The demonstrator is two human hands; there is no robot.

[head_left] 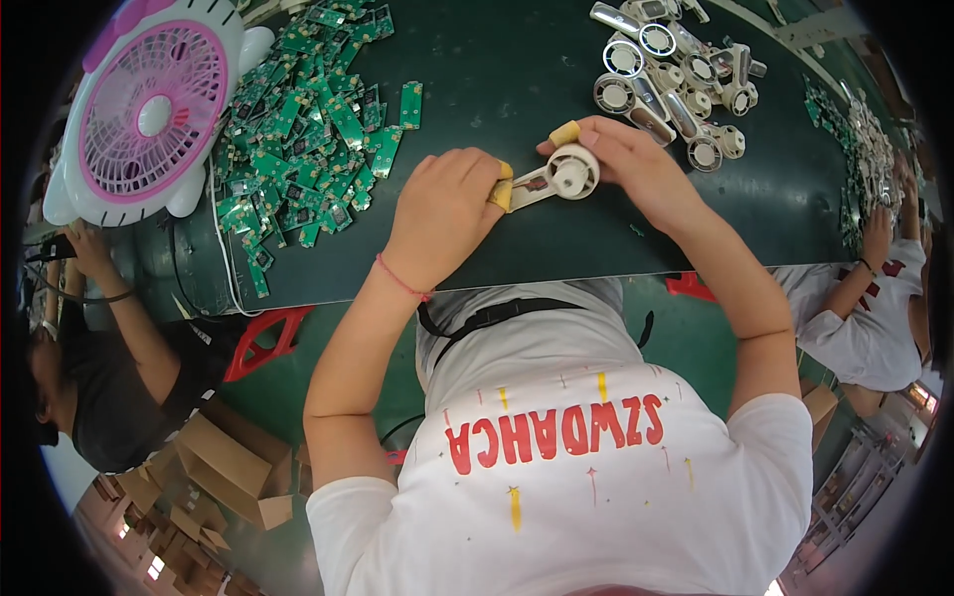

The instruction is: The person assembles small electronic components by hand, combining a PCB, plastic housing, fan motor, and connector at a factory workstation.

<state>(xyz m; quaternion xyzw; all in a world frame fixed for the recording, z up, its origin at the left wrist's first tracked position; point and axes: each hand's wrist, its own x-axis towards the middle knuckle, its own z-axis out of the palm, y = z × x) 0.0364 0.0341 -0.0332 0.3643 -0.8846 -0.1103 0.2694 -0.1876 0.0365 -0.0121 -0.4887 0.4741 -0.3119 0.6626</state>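
Between my two hands is a small cream-white handheld fan body (572, 173), with a round motor head and a narrow handle that lies open, showing parts inside. My left hand (442, 207) pinches the handle's end, a yellow wrap around the gripping digit. At the head's far right side is my right hand (641, 171), its fingers bent around the rim and another yellow wrap on one fingertip. Left of my hands lies a heap of green circuit boards (298, 149). Beyond my right hand is a pile of similar fan bodies (676, 84), some with shiny rings.
A pink and white cartoon-shaped fan (154, 114) stands at the left on the dark green table (477, 79). Co-workers sit at both sides, a hand (876, 238) beside another parts heap (870, 149) at right. Red stools (266, 343) and cardboard boxes (234, 462) are below.
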